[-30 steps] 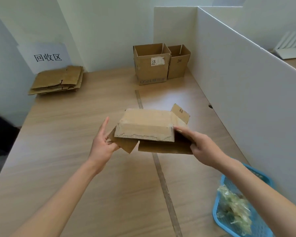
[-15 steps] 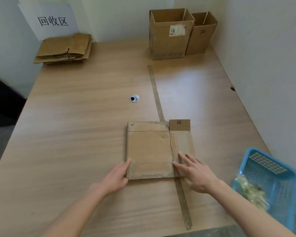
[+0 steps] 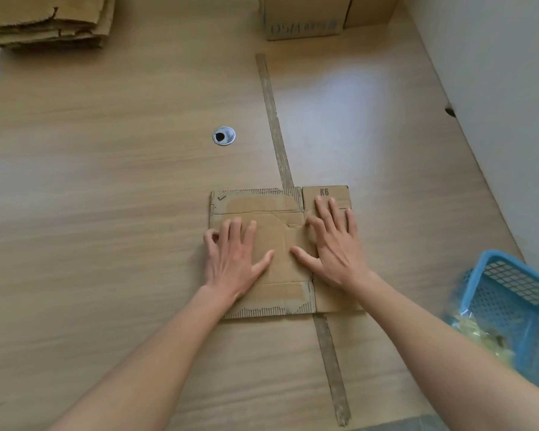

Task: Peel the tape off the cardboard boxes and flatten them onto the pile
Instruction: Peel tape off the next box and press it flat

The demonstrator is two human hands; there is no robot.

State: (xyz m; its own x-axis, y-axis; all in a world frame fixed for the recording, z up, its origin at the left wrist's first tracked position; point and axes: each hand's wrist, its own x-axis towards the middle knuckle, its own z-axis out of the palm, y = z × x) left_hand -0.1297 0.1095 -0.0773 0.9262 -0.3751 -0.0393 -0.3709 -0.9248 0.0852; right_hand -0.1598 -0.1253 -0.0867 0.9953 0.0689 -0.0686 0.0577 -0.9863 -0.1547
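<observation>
Cardboard box, held up a second ago, now lies flat on the bench, both hands' straight fingers pressing it, ready for the pile.

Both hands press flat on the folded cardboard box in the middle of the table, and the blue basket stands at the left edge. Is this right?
Not quite. In the head view the blue basket stands at the right edge. Both the left hand and the right hand do press flat on the cardboard box.

A wooden table carries a flattened box; beyond it lie a cardboard pile, upright boxes, right a blue basket.
</observation>
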